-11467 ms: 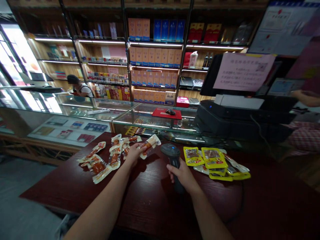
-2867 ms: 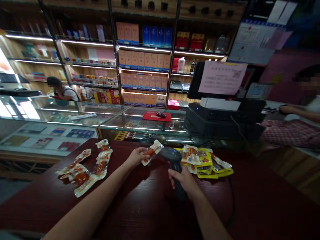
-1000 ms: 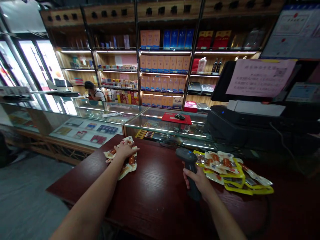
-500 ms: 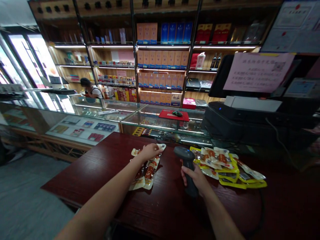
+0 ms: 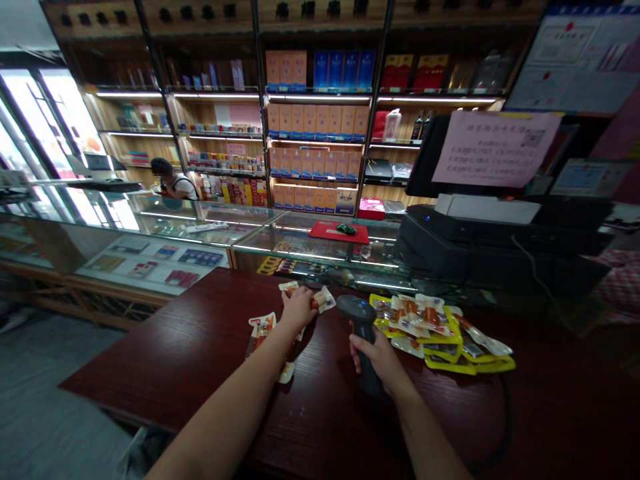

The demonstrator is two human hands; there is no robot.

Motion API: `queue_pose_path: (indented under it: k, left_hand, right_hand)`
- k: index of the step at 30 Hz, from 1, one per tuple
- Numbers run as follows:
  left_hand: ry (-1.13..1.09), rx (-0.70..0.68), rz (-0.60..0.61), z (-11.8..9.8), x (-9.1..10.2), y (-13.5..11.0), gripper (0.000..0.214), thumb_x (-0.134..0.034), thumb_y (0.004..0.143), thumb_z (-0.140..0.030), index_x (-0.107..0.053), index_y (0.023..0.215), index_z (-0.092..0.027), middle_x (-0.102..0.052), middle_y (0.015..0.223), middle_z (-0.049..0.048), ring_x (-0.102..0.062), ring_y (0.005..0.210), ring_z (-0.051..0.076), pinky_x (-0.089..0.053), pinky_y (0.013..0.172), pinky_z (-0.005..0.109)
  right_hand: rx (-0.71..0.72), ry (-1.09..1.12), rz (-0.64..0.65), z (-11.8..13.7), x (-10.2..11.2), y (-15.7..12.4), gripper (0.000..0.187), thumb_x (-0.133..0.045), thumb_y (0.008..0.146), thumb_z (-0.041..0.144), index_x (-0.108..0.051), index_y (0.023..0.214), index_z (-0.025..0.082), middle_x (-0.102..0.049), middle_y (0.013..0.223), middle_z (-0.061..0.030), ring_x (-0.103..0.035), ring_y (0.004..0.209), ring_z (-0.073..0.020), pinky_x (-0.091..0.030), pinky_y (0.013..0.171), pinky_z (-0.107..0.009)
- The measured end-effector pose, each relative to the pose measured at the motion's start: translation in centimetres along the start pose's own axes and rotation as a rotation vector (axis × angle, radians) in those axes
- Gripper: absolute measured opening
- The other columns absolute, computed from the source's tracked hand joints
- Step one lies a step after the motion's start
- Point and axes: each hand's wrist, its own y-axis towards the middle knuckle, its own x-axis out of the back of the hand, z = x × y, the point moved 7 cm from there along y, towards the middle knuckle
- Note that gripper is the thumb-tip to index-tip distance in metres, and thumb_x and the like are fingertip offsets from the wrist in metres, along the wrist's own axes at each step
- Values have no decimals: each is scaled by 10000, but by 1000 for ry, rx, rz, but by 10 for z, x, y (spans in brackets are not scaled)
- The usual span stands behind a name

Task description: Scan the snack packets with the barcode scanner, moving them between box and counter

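My left hand (image 5: 299, 309) is closed over a sausage packet (image 5: 326, 299), a pale vacuum pouch whose two ends stick out on either side of the fingers. Below it on the dark red table (image 5: 200, 353) lie more sausage packets (image 5: 262, 325), partly covered by my left forearm. In my right hand (image 5: 374, 353) is a black barcode scanner (image 5: 356, 309), gripped by its handle and held upright, its head turned toward the left hand. Right of the scanner is a pile of packets, with clear sausage pouches (image 5: 419, 315) on top of yellow-edged bags (image 5: 450, 363).
A glass display counter (image 5: 280, 230) runs behind the table, with a mouse (image 5: 346, 229) on a red mat. A monitor (image 5: 425, 160) with a pink notice stands at right above a black printer-like machine (image 5: 450, 233). A person (image 5: 175, 183) is behind the counter at left.
My left hand has shifted the sausage packet, which now lies more crosswise above the others; those are spread apart. The scanner stays in my right hand. The view has turned slightly right.
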Motion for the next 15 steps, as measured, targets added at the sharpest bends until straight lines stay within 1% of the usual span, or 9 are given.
queue_pose_path:
  k: [2,4,8,10,12,15]
  left_hand:
    - [-29,-27,-45,1,7,-3,285,-569,741,-324,-605,1008,-229,-584,1120,67,-503,1098,245,-281,992,471]
    - [-49,-23,-51,6,14,-5,286,-562,743,-337,-620,1005,-237,-618,1056,57,-534,1052,236,-318,956,408]
    - [-76,-51,-9,21,22,-3,397,-589,723,-366,-618,1112,-294,-672,970,40,-581,975,244,-322,938,388]
    - [-110,-73,8,27,23,-1,357,-600,717,-363,-650,1063,-290,-687,910,33,-598,931,235,-342,915,362]
    - [-185,-72,-13,33,23,1,319,-615,712,-367,-671,1008,-265,-689,863,30,-608,884,217,-375,869,322]
    - [-381,-77,-67,37,24,4,407,-655,679,-376,-641,1060,-232,-681,862,30,-611,806,189,-421,751,272]
  right_hand:
    - [-5,-6,-5,0,0,-1,497,-699,653,441,-494,1016,169,-559,502,81,-487,361,-98,-417,331,-198]
    - [-9,-9,-10,1,1,-1,498,-697,655,439,-490,1018,168,-558,504,82,-489,363,-97,-419,334,-199]
    - [-16,-26,-19,1,1,-2,493,-687,666,427,-489,1036,167,-558,515,80,-495,374,-96,-415,339,-196]
    - [-22,-34,-14,0,0,-2,497,-686,666,423,-490,1042,163,-559,519,79,-495,377,-94,-411,341,-194]
    - [-29,-37,-7,-1,0,-2,511,-687,662,426,-487,1051,161,-560,523,79,-496,377,-95,-409,343,-196]
    - [-38,-50,-1,-3,0,-1,525,-690,652,445,-485,1047,167,-559,526,77,-503,379,-103,-408,345,-206]
